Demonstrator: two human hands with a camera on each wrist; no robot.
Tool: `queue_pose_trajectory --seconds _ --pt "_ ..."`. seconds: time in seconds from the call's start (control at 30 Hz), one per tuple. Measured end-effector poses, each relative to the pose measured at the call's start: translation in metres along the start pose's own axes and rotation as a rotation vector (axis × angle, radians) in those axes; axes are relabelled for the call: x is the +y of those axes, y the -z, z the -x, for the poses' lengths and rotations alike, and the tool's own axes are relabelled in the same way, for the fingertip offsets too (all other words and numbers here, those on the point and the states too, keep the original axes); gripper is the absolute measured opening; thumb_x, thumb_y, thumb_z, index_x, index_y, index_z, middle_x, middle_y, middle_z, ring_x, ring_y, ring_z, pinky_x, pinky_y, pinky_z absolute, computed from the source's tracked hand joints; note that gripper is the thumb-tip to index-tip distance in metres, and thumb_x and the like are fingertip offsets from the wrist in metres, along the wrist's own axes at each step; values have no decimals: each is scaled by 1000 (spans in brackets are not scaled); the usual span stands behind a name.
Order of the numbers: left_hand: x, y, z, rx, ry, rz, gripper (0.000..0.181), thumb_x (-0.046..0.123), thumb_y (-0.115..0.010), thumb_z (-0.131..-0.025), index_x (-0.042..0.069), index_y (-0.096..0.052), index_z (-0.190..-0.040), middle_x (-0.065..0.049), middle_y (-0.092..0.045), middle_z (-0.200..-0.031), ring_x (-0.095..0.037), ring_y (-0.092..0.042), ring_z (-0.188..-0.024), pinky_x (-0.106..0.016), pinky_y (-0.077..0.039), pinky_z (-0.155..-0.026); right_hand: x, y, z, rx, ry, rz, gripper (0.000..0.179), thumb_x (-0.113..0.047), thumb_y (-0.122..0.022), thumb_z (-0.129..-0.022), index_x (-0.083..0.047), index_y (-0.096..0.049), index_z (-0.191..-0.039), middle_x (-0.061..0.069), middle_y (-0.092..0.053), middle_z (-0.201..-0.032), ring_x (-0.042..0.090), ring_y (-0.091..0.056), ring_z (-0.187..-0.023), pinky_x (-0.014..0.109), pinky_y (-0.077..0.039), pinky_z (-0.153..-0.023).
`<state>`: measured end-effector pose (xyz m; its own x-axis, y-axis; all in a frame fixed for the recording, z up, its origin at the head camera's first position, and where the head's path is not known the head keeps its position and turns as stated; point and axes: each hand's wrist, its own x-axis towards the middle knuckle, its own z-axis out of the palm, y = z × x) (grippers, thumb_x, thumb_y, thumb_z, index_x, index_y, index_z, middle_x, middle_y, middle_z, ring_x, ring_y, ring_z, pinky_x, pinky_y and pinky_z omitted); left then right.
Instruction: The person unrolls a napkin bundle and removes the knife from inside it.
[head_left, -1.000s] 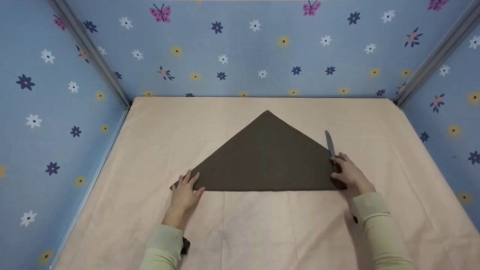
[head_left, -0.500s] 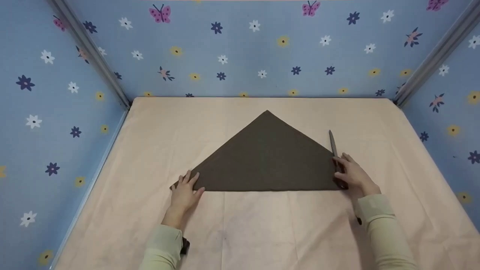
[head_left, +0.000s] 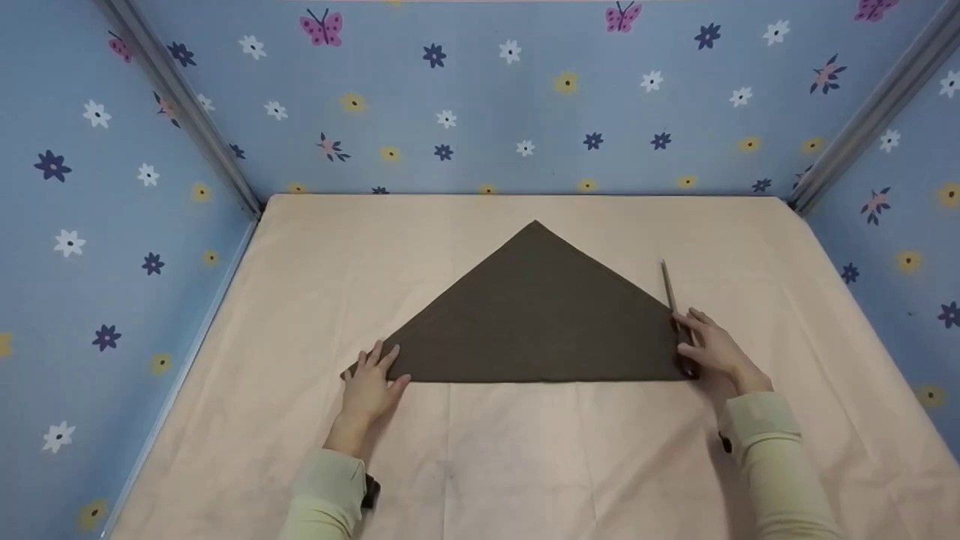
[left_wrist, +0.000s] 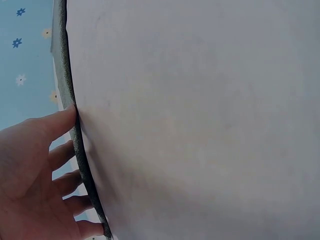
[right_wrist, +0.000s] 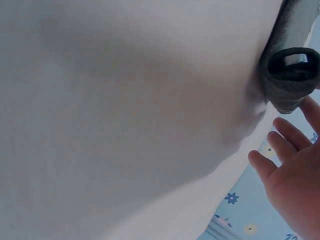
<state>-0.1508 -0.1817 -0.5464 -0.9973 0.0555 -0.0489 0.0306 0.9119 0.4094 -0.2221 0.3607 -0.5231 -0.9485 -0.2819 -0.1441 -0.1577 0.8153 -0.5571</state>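
A dark brown cloth napkin [head_left: 517, 315], folded into a triangle, lies with its point away from me. Its right corner is rolled round a table knife, whose thin grey blade [head_left: 667, 285] sticks out beyond the far side, seen nearly edge-on. My right hand [head_left: 716, 349] holds this roll, thumb and index finger over it, the other fingers loosely extended. In the right wrist view, something shiny shows inside the open end of the roll [right_wrist: 290, 92]. On the napkin's left corner my left hand [head_left: 369, 386] rests with fingers spread, fingertips along the edge [left_wrist: 82, 145] in the left wrist view.
A pale peach cloth [head_left: 517, 457] with faint creases covers the table. Blue panels [head_left: 480, 97] with flowers and butterflies stand at the back and both sides, joined by grey metal posts [head_left: 184, 105].
My right hand has moved slightly right with the roll, and the flat side of the napkin has widened there. The knife blade has turned from flat to nearly edge-on. My left hand stays still.
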Motion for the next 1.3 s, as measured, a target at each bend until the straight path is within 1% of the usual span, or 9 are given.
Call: queue_pose_trajectory --seconds 0.17,0.2,0.27,0.47,0.7,0.9,0.97,1.13,1.3 --pt "1 1 0 8 -11 -1 57 39 -50 -88 7 -39 -134 -24 -24 -140 -50 -20 -123 -69 -15 -91 4 2 3 4 11 -50 55 -10 -53 -87 5 -30 -135 32 -15 -139 50 -13 -125 60 -15 -97" --pt "1 1 0 5 -10 -7 57 38 -51 -88 7 -39 -134 -24 -24 -140 -50 -20 -124 -69 -16 -91 4 2 3 5 12 -54 55 -10 -52 -87 5 -30 -135 32 -14 -139 50 -12 -125 60 -15 -97" --pt "2 1 -2 -26 5 -24 56 34 -53 -88 6 -39 -134 -23 -23 -141 -49 -19 -124 -68 -17 -91 5 3 4 7 12 -58 54 -11 -52 -87 5 -30 -134 32 -14 -139 50 -13 -125 60 -15 -97" --pt "2 1 -2 -27 8 -24 56 34 -54 -87 6 -39 -134 -23 -24 -140 -49 -19 -124 -68 -17 -91 8 5 6 -3 -4 -76 55 -15 -52 -89 4 -30 -135 31 -13 -140 50 -12 -125 61 -14 -97" --pt "3 2 -4 -47 19 -16 57 36 -52 -88 8 -38 -135 -22 -21 -142 -48 -17 -125 -68 -15 -91 12 9 10 6 20 -92 52 -15 -52 -90 2 -32 -135 32 -15 -139 52 -14 -123 63 -16 -95" --pt "3 2 -4 -43 19 -24 57 36 -53 -87 7 -38 -135 -23 -22 -141 -48 -18 -125 -68 -16 -92 17 10 13 -13 -28 -115 52 -19 -47 -92 -4 -29 -138 30 -12 -141 51 -12 -124 63 -14 -96" --pt "3 2 -4 -42 18 -26 57 36 -53 -87 7 -38 -134 -23 -23 -141 -48 -18 -125 -68 -16 -92 19 11 15 -8 -36 -106 51 -18 -45 -92 -3 -29 -138 31 -12 -140 52 -12 -124 63 -14 -95" --pt "1 1 -4 -44 23 -19 57 36 -53 -87 7 -38 -135 -23 -22 -141 -49 -18 -125 -68 -15 -91 24 11 19 27 -21 -44 44 -11 -38 -93 5 -33 -133 35 -17 -137 53 -13 -123 62 -14 -96" --pt "1 0 -3 -35 26 -12 58 36 -54 -87 7 -39 -134 -23 -23 -141 -49 -18 -124 -69 -15 -91 24 9 21 65 13 -16 41 -9 -39 -93 9 -35 -130 36 -20 -135 52 -13 -123 61 -14 -97"
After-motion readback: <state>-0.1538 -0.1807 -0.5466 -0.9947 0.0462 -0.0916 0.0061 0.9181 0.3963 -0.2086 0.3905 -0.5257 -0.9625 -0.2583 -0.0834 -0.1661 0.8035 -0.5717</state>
